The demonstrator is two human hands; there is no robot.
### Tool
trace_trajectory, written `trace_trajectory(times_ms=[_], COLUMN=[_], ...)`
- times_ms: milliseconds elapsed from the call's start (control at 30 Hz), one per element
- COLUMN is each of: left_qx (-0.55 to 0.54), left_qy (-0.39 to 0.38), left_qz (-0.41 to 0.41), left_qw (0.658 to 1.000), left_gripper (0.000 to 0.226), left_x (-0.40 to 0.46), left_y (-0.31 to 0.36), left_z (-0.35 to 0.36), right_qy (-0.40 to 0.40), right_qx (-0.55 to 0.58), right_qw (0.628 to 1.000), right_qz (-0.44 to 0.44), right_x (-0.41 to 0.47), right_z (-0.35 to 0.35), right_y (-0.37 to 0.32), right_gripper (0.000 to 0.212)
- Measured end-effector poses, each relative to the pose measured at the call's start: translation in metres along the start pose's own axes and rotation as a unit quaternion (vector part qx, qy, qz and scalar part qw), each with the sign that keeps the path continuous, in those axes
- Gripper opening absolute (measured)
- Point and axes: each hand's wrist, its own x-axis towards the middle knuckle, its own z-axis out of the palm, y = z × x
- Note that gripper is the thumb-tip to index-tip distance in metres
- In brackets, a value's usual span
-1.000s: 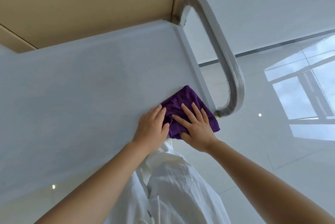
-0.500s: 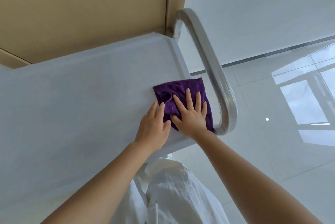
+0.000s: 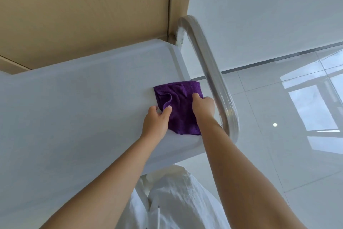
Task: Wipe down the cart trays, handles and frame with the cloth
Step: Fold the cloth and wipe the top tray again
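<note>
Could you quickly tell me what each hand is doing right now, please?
Left hand: pinches the left edge of the purple terry cloth.
Right hand: fingers curled, gripping the same cloth at its right side.

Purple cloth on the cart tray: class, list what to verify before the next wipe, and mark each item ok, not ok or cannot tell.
1. Purple cloth lies on the top tray: ok.
2. Left hand pinches the cloth's left edge: ok.
3. Right hand grips the cloth: ok.
4. Cloth lies flat: not ok, bunched at left.
5. Handle free of objects: ok.
6. Tray already clean: cannot tell.
</note>
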Motion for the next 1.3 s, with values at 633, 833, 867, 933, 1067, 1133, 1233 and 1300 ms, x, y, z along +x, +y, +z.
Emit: trace_trajectory(times_ms=[633, 833, 867, 933, 1067, 1133, 1233, 1300], left_qx=[0.009, -0.019, -0.013, -0.034, -0.115, -0.142, -0.211, -0.257], left_qy=[-0.108, -0.256, -0.265, -0.245, -0.244, -0.267, -0.294, -0.291], left_qz=[0.275, 0.201, 0.204, 0.221, 0.236, 0.233, 0.213, 0.184], left_qw=[0.955, 0.945, 0.942, 0.943, 0.933, 0.924, 0.908, 0.903], left_gripper=[0.067, 0.040, 0.028, 0.011, 0.020, 0.020, 0.019, 0.017], left_x=[-0.023, -0.045, -0.049, -0.055, -0.064, -0.066, -0.066, -0.063], left_y=[0.086, 0.124, 0.128, 0.134, 0.146, 0.154, 0.165, 0.169], left_z=[-0.070, -0.085, -0.083, -0.077, -0.067, -0.066, -0.064, -0.062], right_qy=[-0.196, -0.146, -0.127, -0.112, -0.122, -0.126, -0.180, -0.216], right_qx=[-0.038, -0.079, -0.113, -0.185, -0.219, -0.150, -0.021, 0.041], right_qw=[0.911, 0.901, 0.896, 0.889, 0.891, 0.905, 0.912, 0.912], right_qz=[-0.362, -0.402, -0.411, -0.403, -0.377, -0.377, -0.367, -0.347], right_x=[-0.091, -0.099, -0.098, -0.096, -0.086, -0.075, -0.064, -0.058], right_z=[-0.061, -0.107, -0.114, -0.125, -0.145, -0.153, -0.164, -0.171], right_y=[-0.051, -0.069, -0.070, -0.069, -0.057, -0.051, -0.045, -0.042], right_gripper=[0.036, 0.048, 0.050, 0.047, 0.011, 0.016, 0.019, 0.017])
